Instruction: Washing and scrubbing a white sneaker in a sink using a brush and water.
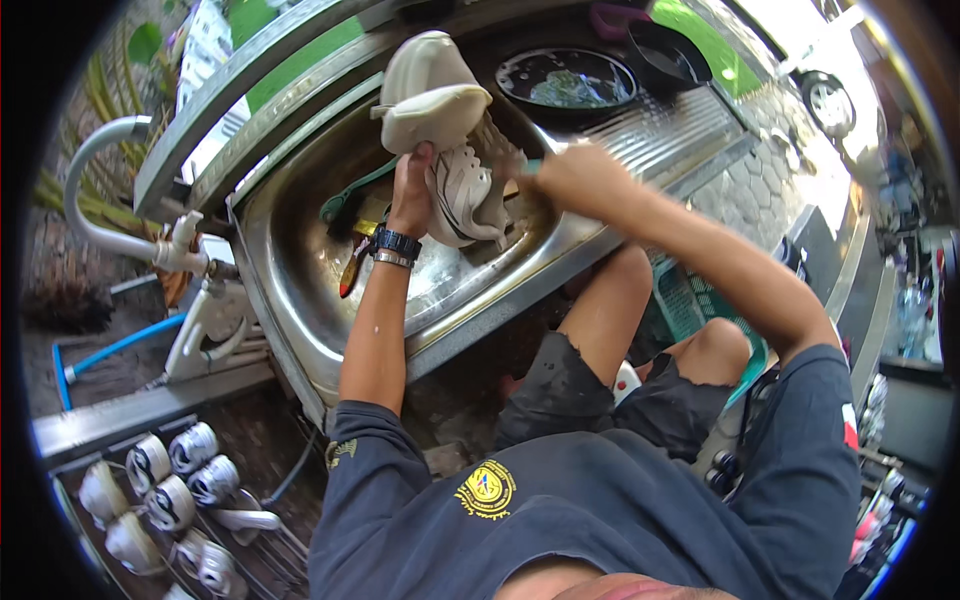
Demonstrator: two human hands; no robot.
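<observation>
My left hand grips a pale shoe raised over the stainless steel sink. Just below and right of it a white sneaker with dark stripes lies tilted, partly behind that hand. My right hand, blurred, is closed around the teal handle of a brush beside the sneaker; the brush's head is too blurred to make out. In the basin at the left lie a teal-handled brush and a brush with a red-tipped wooden handle.
A round black basin of water and a black pan stand past the sink's ribbed drainboard. A grey tap pipe rises at the left. Several shoes sit on a rack at lower left. A green basket is beside my knees.
</observation>
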